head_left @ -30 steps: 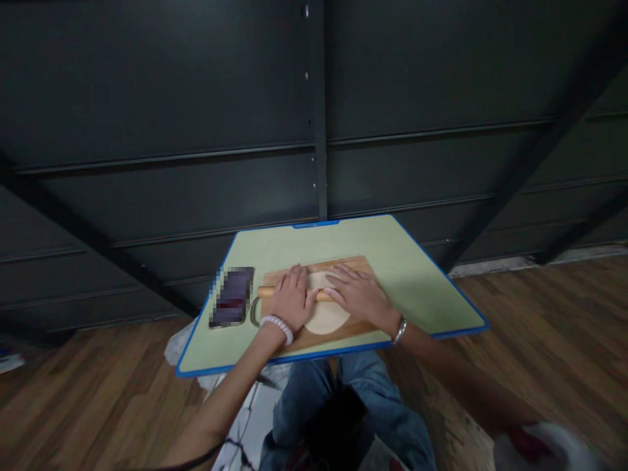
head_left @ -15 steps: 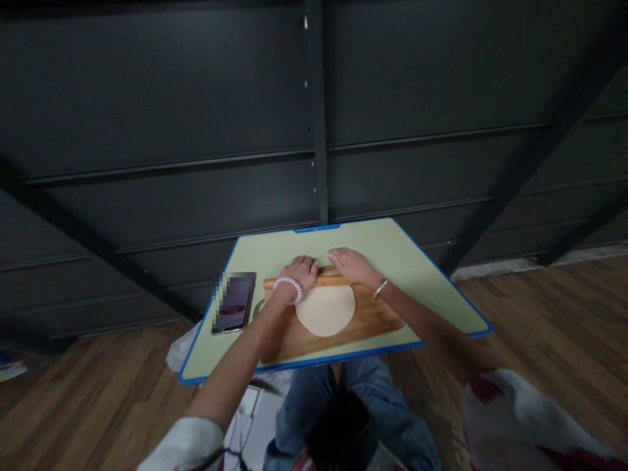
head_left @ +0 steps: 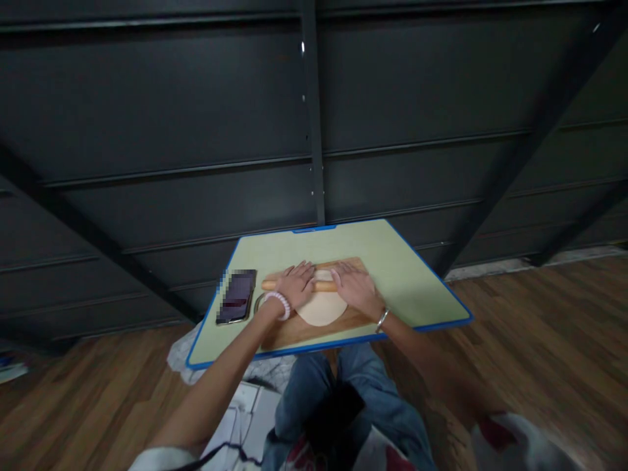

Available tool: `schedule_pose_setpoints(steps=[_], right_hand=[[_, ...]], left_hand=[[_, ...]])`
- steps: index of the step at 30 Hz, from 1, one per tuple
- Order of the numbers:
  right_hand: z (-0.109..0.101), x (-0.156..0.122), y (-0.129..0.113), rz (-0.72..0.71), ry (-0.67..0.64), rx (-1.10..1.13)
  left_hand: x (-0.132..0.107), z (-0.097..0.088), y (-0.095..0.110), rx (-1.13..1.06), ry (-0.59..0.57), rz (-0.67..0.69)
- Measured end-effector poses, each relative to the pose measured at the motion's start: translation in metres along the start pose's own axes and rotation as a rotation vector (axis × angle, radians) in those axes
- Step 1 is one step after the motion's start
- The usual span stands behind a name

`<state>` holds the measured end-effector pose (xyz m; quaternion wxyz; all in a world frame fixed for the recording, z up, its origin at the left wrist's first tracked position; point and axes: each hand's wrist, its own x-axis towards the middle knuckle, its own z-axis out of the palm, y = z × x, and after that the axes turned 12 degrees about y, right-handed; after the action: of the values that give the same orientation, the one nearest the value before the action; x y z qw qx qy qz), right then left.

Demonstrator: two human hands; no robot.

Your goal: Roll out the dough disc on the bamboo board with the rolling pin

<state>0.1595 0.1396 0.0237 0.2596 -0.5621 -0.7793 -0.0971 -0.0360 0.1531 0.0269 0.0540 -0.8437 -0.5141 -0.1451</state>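
Note:
A wooden rolling pin [head_left: 324, 286] lies across a round flat piece of pale dough [head_left: 318, 309] on a wooden board [head_left: 304, 330]. My left hand [head_left: 294, 285] presses flat on the pin's left part, a beaded bracelet on its wrist. On the pin's right part rests my right hand [head_left: 356, 288], fingers spread, with a metal bangle at the wrist. The pin sits over the far half of the dough. The board lies on a green tray-table with a blue rim [head_left: 417, 281].
A dark phone [head_left: 237, 297] lies on the table left of the board, with a small ring-shaped thing [head_left: 257, 304] between them. A dark metal wall stands right behind the table. Wooden floor surrounds it. My knees in jeans [head_left: 314, 392] are under the front edge.
The pin rolled away from me to the dough's far edge, then came back toward me over the dough. Both hands stayed on it throughout.

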Motion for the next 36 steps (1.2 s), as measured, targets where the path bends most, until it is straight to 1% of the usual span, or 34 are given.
schedule_pose_setpoints(steps=[4,6,8,11,13,18,23,26,29,32,36], right_hand=[[-0.01,-0.031,-0.017,0.04,0.085,-0.014],[-0.017,-0.046,-0.027,0.043,0.092,-0.039],[-0.024,-0.061,-0.037,0.044,0.073,-0.055],[-0.032,-0.08,-0.051,-0.004,0.078,-0.056],[-0.034,-0.09,-0.057,-0.052,0.103,-0.069],[-0.034,-0.107,-0.061,-0.16,0.16,-0.126],[-0.042,-0.11,-0.059,-0.198,0.113,-0.069],[-0.043,-0.113,-0.06,-0.193,0.119,-0.057],[-0.042,-0.115,-0.061,-0.185,0.127,-0.066],[-0.04,-0.12,-0.061,-0.2,0.126,-0.072],[-0.036,-0.132,-0.062,-0.223,0.185,-0.06]], left_hand=[[-0.018,-0.009,0.007,-0.052,0.022,0.039],[-0.03,-0.013,0.009,-0.066,0.049,0.084],[-0.043,-0.014,0.011,-0.067,0.093,0.148],[-0.061,-0.014,0.012,-0.046,0.143,0.184],[-0.071,-0.014,0.012,-0.035,0.14,0.185],[-0.092,-0.015,0.016,-0.01,0.109,0.207],[-0.11,-0.017,0.026,-0.005,0.111,0.191],[-0.112,-0.02,0.033,-0.001,0.141,0.173],[-0.106,-0.022,0.038,0.005,0.155,0.163],[-0.096,-0.022,0.039,-0.009,0.126,0.179],[-0.083,-0.021,0.035,-0.087,0.063,0.228]])
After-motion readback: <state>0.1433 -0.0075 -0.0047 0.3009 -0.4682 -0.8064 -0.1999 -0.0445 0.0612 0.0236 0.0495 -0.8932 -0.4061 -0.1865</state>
